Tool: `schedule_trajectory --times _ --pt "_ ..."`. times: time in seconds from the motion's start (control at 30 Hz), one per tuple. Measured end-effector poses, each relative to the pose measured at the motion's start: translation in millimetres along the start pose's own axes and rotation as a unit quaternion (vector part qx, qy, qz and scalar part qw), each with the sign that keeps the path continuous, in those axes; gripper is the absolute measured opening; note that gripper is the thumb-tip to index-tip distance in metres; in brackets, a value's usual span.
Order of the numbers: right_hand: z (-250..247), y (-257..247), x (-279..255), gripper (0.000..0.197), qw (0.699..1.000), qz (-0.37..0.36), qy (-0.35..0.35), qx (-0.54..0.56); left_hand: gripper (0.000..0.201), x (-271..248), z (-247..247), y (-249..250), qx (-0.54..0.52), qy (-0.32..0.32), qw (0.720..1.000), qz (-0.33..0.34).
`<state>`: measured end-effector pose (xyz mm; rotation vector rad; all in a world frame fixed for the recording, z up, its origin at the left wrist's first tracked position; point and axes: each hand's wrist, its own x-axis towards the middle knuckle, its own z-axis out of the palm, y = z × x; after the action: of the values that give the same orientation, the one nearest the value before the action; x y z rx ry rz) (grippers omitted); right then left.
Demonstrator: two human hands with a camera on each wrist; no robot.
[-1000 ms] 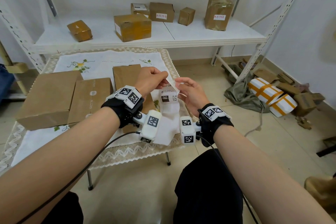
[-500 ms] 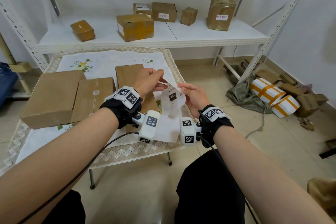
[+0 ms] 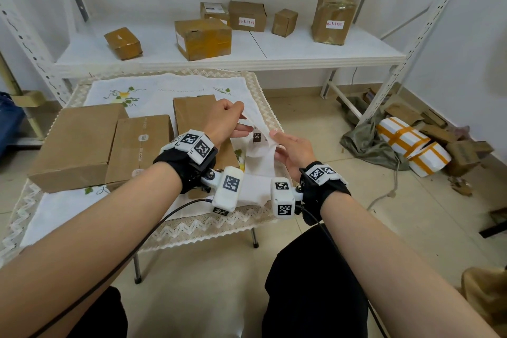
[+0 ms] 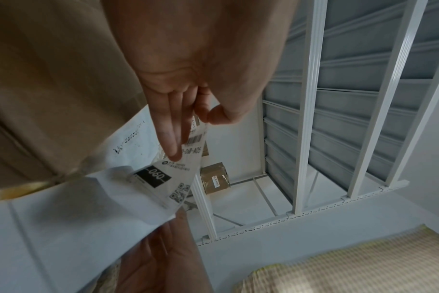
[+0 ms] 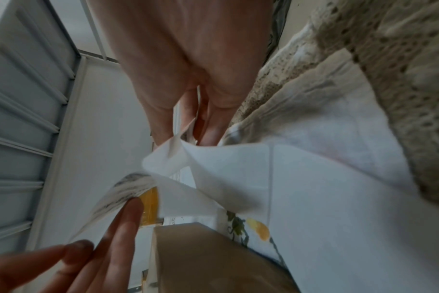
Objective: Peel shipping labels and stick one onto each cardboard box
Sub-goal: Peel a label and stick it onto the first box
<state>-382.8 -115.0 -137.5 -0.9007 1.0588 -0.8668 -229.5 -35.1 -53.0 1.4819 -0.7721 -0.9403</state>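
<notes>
Worktop [image 3: 68, 208], cloth-covered, low: carries three plain cardboard boxes in a row. Large box [image 3: 79, 143] at left, no label visible on its top. Middle box [image 3: 141, 145] touching it, printed marks only, no label seen. Third box [image 3: 192, 115] just beside, partly hidden behind the left hand [image 3: 225, 121]. Left hand: fingers [image 4: 173, 138] and thumb pinching the upper end of a shipping label [image 4: 163, 176], printed "060" with barcode, held above the right end of the worktop. Right hand [image 3: 293, 148]: fingers nipping the white backing strip [image 5: 238, 174], from which the label is partly lifted; lower part apparently not yet free. Shelf [image 3: 301, 46] behind: six taped boxes, several bearing small labels. Status, by judgement: peel in progress; none of the three worktop boxes appears labelled, so sticking remains for all three.
</notes>
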Motion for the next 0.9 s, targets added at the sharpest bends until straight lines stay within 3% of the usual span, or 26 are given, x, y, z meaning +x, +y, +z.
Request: schedule_trajectory --times 0.23,0.47,0.63,0.9 --pt "2 -6 -4 0.038 1.000 0.005 -0.012 -0.012 0.016 -6 3 1 -0.003 -0.017 1.000 -0.021" --pt "3 -5 -8 0.019 0.998 -0.005 -0.025 -0.059 0.035 -11 -1 5 -0.029 -0.027 0.998 -0.045" --pt "1 -4 -11 0.019 0.997 -0.005 -0.028 -0.071 0.018 -13 -2 8 -0.042 -0.012 0.998 -0.034" --pt "1 -4 -14 0.022 0.996 -0.008 -0.014 -0.091 0.021 -12 -4 6 -0.055 0.013 0.998 -0.024"
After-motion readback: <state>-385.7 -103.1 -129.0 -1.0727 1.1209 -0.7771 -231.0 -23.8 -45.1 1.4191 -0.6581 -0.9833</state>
